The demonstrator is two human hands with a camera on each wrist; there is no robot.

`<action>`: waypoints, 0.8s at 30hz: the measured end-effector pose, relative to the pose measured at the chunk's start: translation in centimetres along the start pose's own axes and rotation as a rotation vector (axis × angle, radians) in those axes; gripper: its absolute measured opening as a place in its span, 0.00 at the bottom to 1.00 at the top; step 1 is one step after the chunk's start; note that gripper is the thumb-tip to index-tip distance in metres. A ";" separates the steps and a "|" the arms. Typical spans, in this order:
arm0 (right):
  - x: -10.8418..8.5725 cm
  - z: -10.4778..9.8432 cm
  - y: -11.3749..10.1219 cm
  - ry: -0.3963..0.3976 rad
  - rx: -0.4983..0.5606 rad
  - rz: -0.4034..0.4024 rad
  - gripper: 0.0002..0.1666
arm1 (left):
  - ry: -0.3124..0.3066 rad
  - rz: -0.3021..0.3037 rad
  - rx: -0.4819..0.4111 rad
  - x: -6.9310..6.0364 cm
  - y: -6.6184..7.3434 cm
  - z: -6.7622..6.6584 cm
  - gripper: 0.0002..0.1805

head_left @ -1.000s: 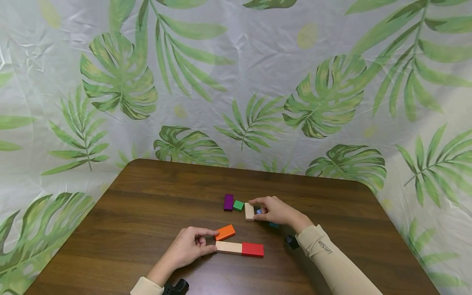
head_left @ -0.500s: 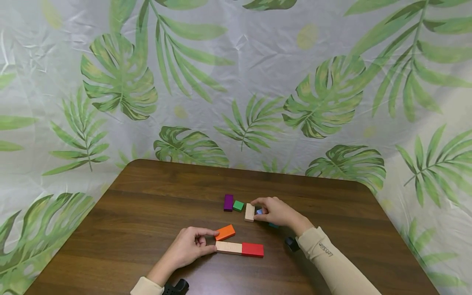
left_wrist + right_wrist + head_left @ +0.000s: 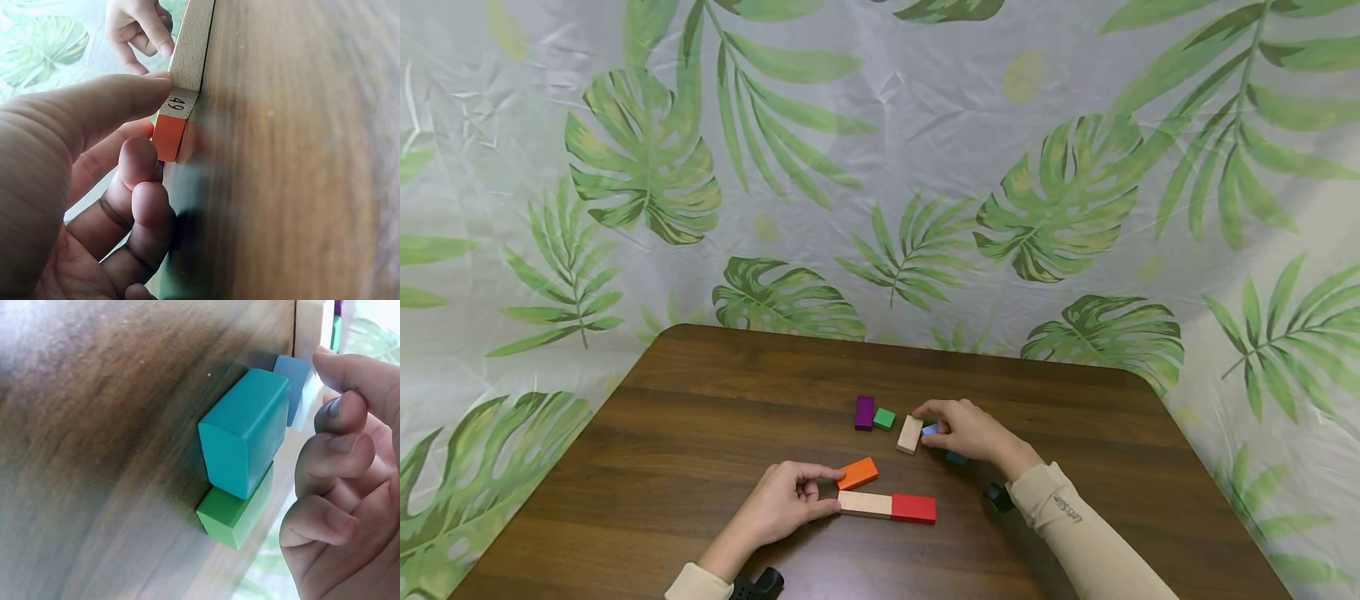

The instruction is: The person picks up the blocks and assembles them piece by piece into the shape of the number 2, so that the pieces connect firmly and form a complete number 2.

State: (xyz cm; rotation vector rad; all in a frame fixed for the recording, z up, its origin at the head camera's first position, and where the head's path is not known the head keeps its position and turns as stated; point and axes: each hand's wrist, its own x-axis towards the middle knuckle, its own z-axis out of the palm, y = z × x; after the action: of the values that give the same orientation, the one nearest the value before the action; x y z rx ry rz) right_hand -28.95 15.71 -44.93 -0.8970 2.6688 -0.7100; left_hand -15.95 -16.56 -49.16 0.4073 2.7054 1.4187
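Beside the left end of a pale wooden block [image 3: 865,502] is my left hand [image 3: 778,504]; its thumb touches that end and the index fingertip rests on the orange block [image 3: 857,473]. In the left wrist view, the orange block's end [image 3: 169,137] shows beside the pale block's end [image 3: 178,103]. A red block [image 3: 913,508] joins the pale one end to end. Farther back, my right hand [image 3: 966,429] holds a second pale block [image 3: 909,434] between index finger and thumb, partly hidden. A light blue block [image 3: 930,431] lies close to that thumb.
A purple block [image 3: 865,412] and a green block [image 3: 884,418] lie left of the second pale block. Near the right hand's underside are a teal block [image 3: 244,425] and a light green block [image 3: 234,515]. A leaf-patterned cloth [image 3: 805,208] hangs behind the brown table [image 3: 700,400].
My right hand has shifted slightly right and toward me. The second pale block has turned and slid the same way, opening a gap to the green block. My left hand stays still.
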 end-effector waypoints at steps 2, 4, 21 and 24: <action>0.1 -0.1 0.0 -0.013 0.014 -0.009 0.23 | -0.001 0.000 0.000 0.0 0.0 0.0 0.18; 0.3 -0.1 0.0 -0.023 0.017 -0.012 0.23 | 0.000 0.000 -0.002 -0.1 0.0 0.0 0.18; 1.5 -0.1 -0.3 -0.078 0.042 -0.013 0.24 | -0.006 0.010 -0.008 0.0 0.0 0.0 0.17; 1.5 -0.1 -0.5 -0.076 0.042 -0.015 0.23 | -0.005 0.008 -0.007 0.0 0.0 0.0 0.17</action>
State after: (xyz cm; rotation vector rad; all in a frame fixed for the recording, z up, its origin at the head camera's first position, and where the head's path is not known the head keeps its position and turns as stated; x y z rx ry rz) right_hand -29.91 14.52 -44.68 -0.9148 2.5742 -0.7177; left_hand -15.97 -16.55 -49.15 0.4220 2.6972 1.4264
